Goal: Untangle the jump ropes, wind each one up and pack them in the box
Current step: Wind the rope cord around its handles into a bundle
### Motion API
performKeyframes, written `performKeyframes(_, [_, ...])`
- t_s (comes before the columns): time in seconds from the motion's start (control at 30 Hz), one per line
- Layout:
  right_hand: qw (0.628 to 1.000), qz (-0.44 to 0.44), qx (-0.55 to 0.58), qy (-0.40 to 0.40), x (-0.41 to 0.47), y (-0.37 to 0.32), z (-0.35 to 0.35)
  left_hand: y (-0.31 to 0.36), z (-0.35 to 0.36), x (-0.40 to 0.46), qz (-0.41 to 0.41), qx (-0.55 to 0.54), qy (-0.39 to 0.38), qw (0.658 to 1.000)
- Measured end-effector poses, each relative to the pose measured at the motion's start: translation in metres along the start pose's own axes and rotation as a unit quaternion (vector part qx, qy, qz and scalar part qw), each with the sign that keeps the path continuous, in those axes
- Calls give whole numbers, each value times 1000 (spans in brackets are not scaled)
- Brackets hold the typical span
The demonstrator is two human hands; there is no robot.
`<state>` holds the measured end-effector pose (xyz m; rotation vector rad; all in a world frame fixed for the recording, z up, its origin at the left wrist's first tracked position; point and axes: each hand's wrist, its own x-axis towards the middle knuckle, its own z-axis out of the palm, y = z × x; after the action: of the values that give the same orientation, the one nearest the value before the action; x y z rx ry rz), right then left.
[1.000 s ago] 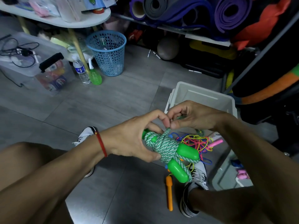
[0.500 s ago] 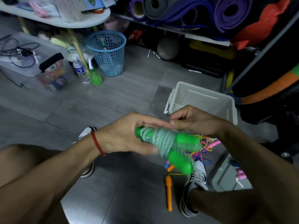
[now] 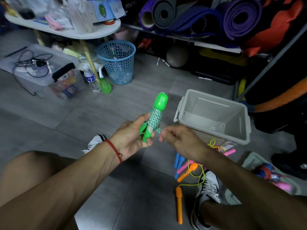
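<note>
My left hand (image 3: 131,140) grips the green-handled jump rope (image 3: 155,115), its green-and-white cord wound round the handles, and holds the bundle upright. My right hand (image 3: 176,138) pinches the short loose end of that cord just beside the bundle. The grey plastic box (image 3: 214,103) stands on the floor to the right of the bundle, with nothing visible inside. A tangle of other ropes lies below my right arm: orange handles (image 3: 179,203) with yellow cord, plus blue and pink handles (image 3: 230,152), partly hidden by the arm.
A blue mesh bin (image 3: 118,62), a water bottle (image 3: 90,79) and a green bottle (image 3: 104,84) stand under a white table (image 3: 71,33). A clear lidded tub (image 3: 41,72) is at left. Rolled mats (image 3: 240,15) fill the shelf behind. My shoes (image 3: 207,185) rest on the grey floor.
The bundle has turned from lying sideways to standing upright in my left hand. My right hand came off the top of the wrap and now pulls the cord end at its side.
</note>
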<state>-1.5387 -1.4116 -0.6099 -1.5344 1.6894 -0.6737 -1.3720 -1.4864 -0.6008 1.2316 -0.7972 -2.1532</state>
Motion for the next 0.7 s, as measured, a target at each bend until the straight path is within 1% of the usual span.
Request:
performKeyframes(0.1, [995,31,-69,57,-6,-14,5,-2,3,1,17,8,12,1000])
performKeyframes(0.2, [990,66,-47,115,-9,-26,11,-8,11,3,81,49,31,995])
performKeyframes(0.23, [988,85,-22,131,-8,-30,14,-10,15,4,112,66,41,991])
performKeyframes(0.3, [976,127,62,167,-3,-38,17,-14,23,7,180,101,60,977])
performKeyframes(0.33, [966,145,108,184,1,-42,16,-14,27,8,222,122,64,965])
performKeyframes(0.4, [938,184,207,211,6,-48,8,-14,33,10,310,153,45,937])
performKeyframes(0.47, [910,208,283,221,8,-52,0,-14,37,13,362,163,22,918])
performKeyframes(0.53, [913,204,273,224,9,-51,-4,-14,38,16,388,180,26,903])
performKeyframes(0.6, [917,195,267,225,10,-51,-6,-15,36,19,408,214,50,886])
performKeyframes(0.7, [911,194,307,197,14,-52,-11,-14,32,19,423,239,43,873])
